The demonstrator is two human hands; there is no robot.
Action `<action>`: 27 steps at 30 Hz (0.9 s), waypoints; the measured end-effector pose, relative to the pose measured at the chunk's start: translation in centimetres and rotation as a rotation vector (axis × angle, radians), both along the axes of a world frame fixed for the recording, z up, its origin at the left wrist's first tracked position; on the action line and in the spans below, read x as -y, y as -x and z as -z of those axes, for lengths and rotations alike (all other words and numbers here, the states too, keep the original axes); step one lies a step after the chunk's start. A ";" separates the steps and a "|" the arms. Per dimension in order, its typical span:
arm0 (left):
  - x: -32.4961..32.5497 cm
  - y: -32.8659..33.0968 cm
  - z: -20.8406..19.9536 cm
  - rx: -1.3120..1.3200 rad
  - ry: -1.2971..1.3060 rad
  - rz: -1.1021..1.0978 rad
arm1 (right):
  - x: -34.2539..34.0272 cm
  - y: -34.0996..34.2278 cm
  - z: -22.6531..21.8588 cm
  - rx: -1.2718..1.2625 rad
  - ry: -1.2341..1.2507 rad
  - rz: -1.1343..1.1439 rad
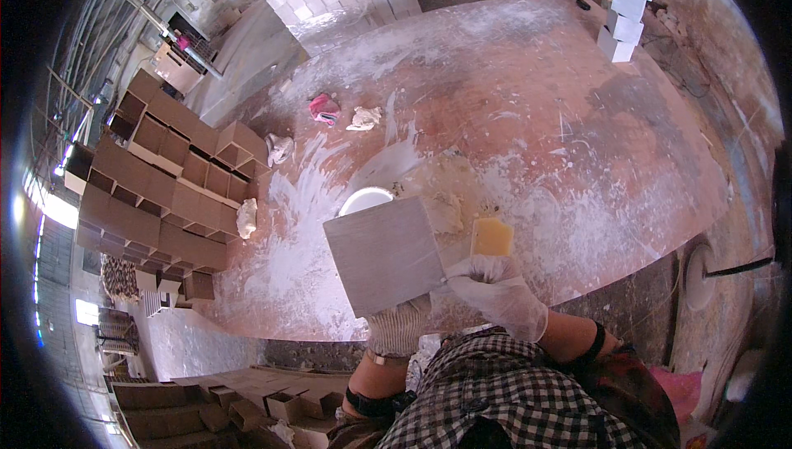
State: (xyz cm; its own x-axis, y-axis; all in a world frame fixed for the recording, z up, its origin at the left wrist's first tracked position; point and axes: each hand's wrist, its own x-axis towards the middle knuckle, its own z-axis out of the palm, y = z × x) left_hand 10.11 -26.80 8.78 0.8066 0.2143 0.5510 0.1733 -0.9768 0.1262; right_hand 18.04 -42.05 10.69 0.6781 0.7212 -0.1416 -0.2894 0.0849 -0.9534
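A square box [384, 255] with a smooth, grey-white coated face is tilted up in front of me. My left hand [399, 327], in a knitted glove, holds it from below and behind, with its fingertips hidden by the box. At the box's lower right corner, my right hand [497, 290], in a thin whitish glove, has its fingers pinched together. Whatever lies between them is too small to make out. Just beyond that hand is a flat yellow piece [492, 237] with a pale edge. A white round container [365, 199] shows partly behind the box.
The wide reddish table [495, 119] is smeared white. Stacked brown boxes [157, 193] line its left side, and a column of pale boxes [625, 16] stands far right. Crumpled cloths, one pink [324, 108], lie left of centre. More brown boxes [223, 412] sit lower left.
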 end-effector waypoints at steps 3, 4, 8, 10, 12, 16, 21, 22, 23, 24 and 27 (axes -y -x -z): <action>0.0 0.3 0.0 0.030 -0.003 -0.001 | -0.2 0.2 -0.3 0.046 -0.013 0.009; 0.0 0.3 -0.1 0.031 -0.002 0.003 | -0.1 0.3 -0.3 0.027 -0.009 0.018; 0.2 0.4 0.0 0.075 -0.083 0.002 | -0.4 0.9 -0.3 -0.101 -0.018 0.081; 0.1 0.8 0.3 0.059 -0.039 -0.006 | -0.4 0.9 -1.0 -0.112 -0.012 0.086; -0.1 1.0 1.0 0.040 -0.177 -0.033 | -0.6 1.1 -1.0 -0.123 -0.006 0.089; 0.3 0.9 -0.3 -0.002 0.017 0.017 | -0.5 1.3 -0.3 -0.220 -0.073 0.110; 0.2 0.8 -0.8 0.104 -0.064 0.031 | -0.7 1.8 -0.6 -0.181 -0.065 0.117; 0.3 0.7 -0.9 0.103 -0.062 0.033 | -0.6 1.9 -0.6 -0.201 -0.060 0.124; 0.4 0.6 -1.1 0.126 -0.047 0.039 | -0.6 2.0 -0.6 -0.221 -0.056 0.131; 0.4 0.5 -1.0 0.150 -0.031 0.046 | -0.6 2.1 -0.5 -0.222 -0.054 0.134; 0.2 1.1 -0.3 0.133 -0.181 0.010 | -0.6 2.3 -0.3 -0.269 -0.110 0.126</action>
State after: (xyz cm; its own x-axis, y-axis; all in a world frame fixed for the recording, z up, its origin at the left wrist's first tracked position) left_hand 9.04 -26.98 9.10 0.7258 0.0943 0.6814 0.1570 -0.9871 -0.0306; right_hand 15.72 -41.40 10.98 0.7122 0.6545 -0.2538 -0.5105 0.2348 -0.8272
